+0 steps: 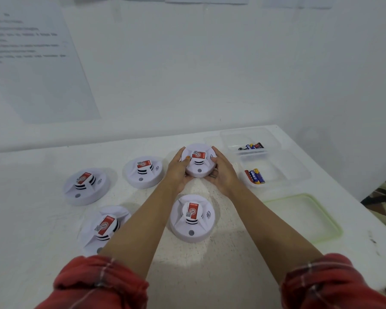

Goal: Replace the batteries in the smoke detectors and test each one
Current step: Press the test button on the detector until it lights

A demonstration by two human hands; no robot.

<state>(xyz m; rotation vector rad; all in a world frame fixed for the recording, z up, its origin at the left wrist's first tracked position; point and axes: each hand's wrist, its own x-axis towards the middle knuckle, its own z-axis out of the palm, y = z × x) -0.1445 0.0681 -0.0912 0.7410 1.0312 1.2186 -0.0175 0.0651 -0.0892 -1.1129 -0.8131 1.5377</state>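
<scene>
White and faintly speckled, the tabletop [243, 264] runs to a pale wall where a printed paper sheet [31, 63] hangs. Nearest, two rolled-up red plaid sleeves [103, 284] frame bare forearms reaching forward. Between the forearms, short of the fingers, sits a round white plastic smoke detector with a red label [192, 218]; another like it [103, 228] lies partly under the left forearm. Right of the right forearm rests a clear flat lid with a green rim [334, 228]. Farther on, the left hand [178, 172] and right hand [223, 172] clasp a third white smoke detector [198, 160] from both sides, fingers curled around its rim; whether it is raised off the tabletop cannot be told. Left of the fingers stand two more detectors, one near [143, 171] and one well apart [86, 186]. Right of the fingers, a clear plastic tray [283, 175] holds blue and yellow batteries [255, 176]; beyond it, a second clear tray [236, 137] holds dark mixed batteries [252, 146].
</scene>
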